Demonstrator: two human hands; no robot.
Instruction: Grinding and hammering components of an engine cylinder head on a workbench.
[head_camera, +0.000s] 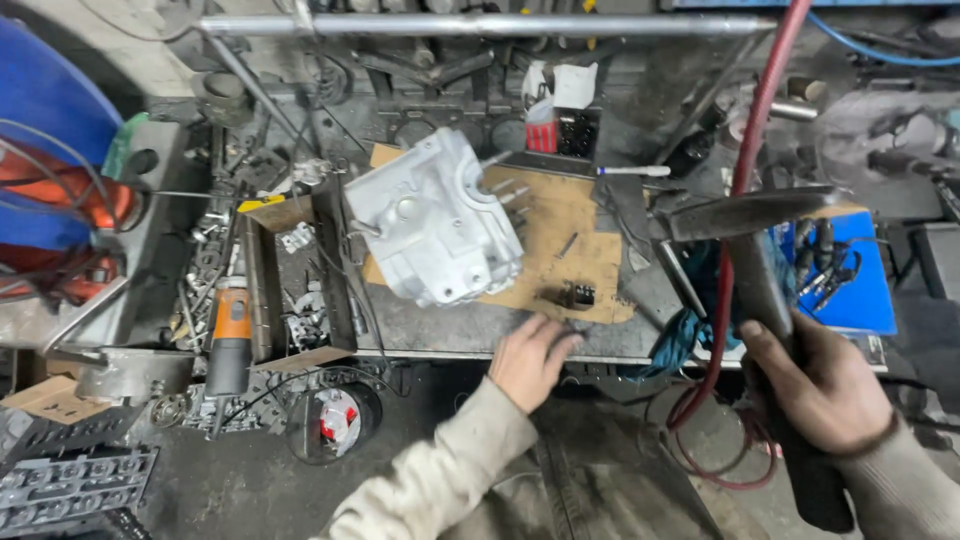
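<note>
Right hand (815, 385) fisted around a dark-handled hammer (752, 215), steel head worn. Left hand (530, 355) spread flat on the grimy counter (450, 335) edge. Ribbed cast-aluminium housing (435, 230) lies on cardboard (565, 245).

A silver-grey housing (435, 232) lay on tan cardboard (565, 250); right, a red hose (745, 170) crossed a blue tray (850, 280); left, an orange-collared, possibly grey grinder (229, 340).

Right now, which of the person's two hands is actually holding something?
The right hand: it grips a hammer by the handle. The left hand just rests open on the bench edge.

Right hand (815, 385) holds hammer (755, 235); left hand (530, 358) on bench (450, 335).
</note>
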